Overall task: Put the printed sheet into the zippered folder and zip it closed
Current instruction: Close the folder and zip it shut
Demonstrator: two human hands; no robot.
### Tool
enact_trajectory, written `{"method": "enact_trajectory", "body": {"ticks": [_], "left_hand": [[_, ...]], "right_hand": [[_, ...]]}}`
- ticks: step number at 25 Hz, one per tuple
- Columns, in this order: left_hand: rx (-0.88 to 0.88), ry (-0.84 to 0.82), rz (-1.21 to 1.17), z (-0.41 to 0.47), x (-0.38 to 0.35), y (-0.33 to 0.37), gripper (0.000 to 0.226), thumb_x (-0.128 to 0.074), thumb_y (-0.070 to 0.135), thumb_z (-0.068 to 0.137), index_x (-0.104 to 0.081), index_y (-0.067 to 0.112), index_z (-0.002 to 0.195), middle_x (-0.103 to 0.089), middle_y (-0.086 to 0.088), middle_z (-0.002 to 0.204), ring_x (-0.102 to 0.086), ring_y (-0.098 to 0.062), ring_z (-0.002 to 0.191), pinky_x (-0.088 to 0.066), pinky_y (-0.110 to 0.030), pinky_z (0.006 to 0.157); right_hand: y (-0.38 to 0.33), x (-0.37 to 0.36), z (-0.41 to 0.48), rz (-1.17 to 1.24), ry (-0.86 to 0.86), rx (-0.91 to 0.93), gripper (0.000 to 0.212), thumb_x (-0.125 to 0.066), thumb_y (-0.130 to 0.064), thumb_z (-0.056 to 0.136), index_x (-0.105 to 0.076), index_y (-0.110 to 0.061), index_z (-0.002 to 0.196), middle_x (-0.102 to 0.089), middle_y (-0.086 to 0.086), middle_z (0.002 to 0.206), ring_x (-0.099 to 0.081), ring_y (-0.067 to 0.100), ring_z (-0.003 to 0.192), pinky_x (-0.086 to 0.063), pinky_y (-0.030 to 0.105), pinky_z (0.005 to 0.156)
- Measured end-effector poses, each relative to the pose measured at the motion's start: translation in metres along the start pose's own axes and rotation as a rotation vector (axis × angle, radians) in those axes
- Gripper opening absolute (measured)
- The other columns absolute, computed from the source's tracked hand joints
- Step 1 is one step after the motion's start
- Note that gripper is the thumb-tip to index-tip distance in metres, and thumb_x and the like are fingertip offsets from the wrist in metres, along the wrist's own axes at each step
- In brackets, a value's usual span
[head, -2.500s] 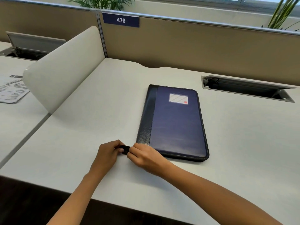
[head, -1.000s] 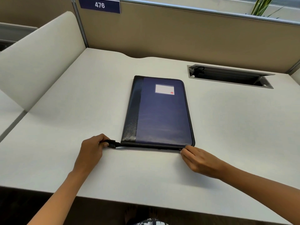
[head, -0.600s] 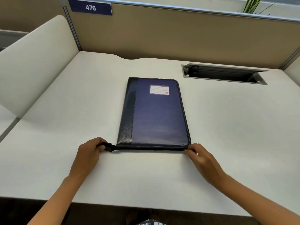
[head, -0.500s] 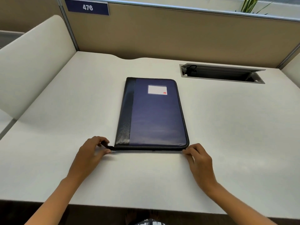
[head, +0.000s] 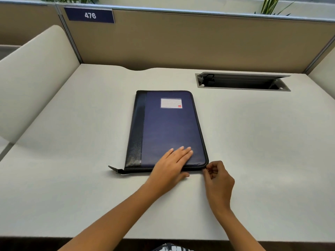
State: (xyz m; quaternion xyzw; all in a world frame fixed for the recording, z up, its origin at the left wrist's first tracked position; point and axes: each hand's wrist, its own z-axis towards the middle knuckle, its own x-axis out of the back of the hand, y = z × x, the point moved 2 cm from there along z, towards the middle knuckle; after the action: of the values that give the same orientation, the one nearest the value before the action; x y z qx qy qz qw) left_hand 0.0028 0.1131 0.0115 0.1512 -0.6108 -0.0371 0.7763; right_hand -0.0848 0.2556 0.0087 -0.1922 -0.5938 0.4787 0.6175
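Left hand (head: 171, 166): flat, fingers spread and extended, palm pressed down on near end of zippered folder (head: 168, 127), gripping nothing. Thumb resting on desk (head: 72, 160) just off near edge of folder. Right hand (head: 218, 177): just beside left hand, at near right corner of folder, fingers curled together, thumb and forefinger pinched at corner where zipper track turns; zipper pull itself too small to make out, so actual clamp on it not confirmable. Folder: closed, lying flat on desk, extending away from both hands, dark blue cover with black spine strip on side of left hand. Zipper tail strap (head: 116, 169): loose on desk, projecting from near spine corner, well clear of left hand on its outer side, touched by neither hand. Label window (head: 171, 103): on cover, far end, beyond left fingertips. Printed sheet: not visible anywhere. Cable hatch (head: 243, 82): open, set in desk beyond right hand. Partition sign (head: 90, 15) reading 476: far beyond left hand.
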Motion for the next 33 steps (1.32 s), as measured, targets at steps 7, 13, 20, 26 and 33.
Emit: {"method": "enact_trajectory", "body": {"ticks": [7, 13, 20, 26, 33], "left_hand": [[-0.080, 0.058, 0.406, 0.020, -0.026, 0.007, 0.057, -0.052, 0.022, 0.092, -0.035, 0.004, 0.143, -0.037, -0.013, 0.149, -0.037, -0.039, 0.134, -0.040, -0.047, 0.106], [-0.114, 0.129, 0.449, 0.020, -0.029, 0.006, 0.049, -0.026, 0.009, 0.093, -0.042, 0.002, 0.138, -0.045, -0.014, 0.144, -0.042, -0.041, 0.130, -0.044, -0.048, 0.102], [-0.128, 0.178, 0.415, 0.021, -0.027, 0.007, 0.051, -0.055, 0.008, 0.088, -0.043, 0.003, 0.138, -0.046, -0.014, 0.143, -0.043, -0.042, 0.129, -0.044, -0.049, 0.101], [-0.143, 0.206, 0.424, 0.023, -0.027, 0.005, 0.048, -0.036, 0.004, 0.089, -0.046, 0.003, 0.136, -0.048, -0.013, 0.142, -0.045, -0.042, 0.128, -0.045, -0.049, 0.100], [-0.110, 0.192, 0.422, 0.024, -0.028, 0.003, 0.047, -0.030, 0.009, 0.095, -0.038, 0.002, 0.141, -0.040, -0.015, 0.147, -0.037, -0.043, 0.133, -0.041, -0.052, 0.103]], "right_hand": [[0.005, -0.001, 0.003, -0.053, 0.030, 0.075, 0.030, -0.072, 0.003, 0.071, -0.052, -0.020, 0.074, -0.058, -0.006, 0.064, -0.056, 0.006, 0.057, -0.039, 0.005, 0.057], [0.014, 0.000, 0.024, 0.016, 0.036, 0.020, 0.030, -0.071, 0.003, 0.070, -0.052, -0.020, 0.072, -0.058, -0.009, 0.063, -0.056, 0.008, 0.060, -0.040, 0.007, 0.056], [0.023, 0.002, 0.057, -0.011, -0.099, 0.141, 0.025, -0.072, 0.003, 0.073, -0.057, -0.017, 0.073, -0.061, -0.005, 0.067, -0.056, 0.010, 0.065, -0.040, 0.009, 0.058], [0.024, 0.002, 0.071, 0.022, -0.198, 0.171, 0.022, -0.072, 0.002, 0.075, -0.061, -0.017, 0.077, -0.064, -0.006, 0.070, -0.057, 0.009, 0.065, -0.041, 0.008, 0.059], [0.028, 0.005, 0.047, -0.014, -0.167, 0.123, 0.015, -0.072, -0.001, 0.078, -0.071, -0.015, 0.083, -0.069, -0.007, 0.075, -0.063, 0.003, 0.075, -0.044, 0.004, 0.065]]}}
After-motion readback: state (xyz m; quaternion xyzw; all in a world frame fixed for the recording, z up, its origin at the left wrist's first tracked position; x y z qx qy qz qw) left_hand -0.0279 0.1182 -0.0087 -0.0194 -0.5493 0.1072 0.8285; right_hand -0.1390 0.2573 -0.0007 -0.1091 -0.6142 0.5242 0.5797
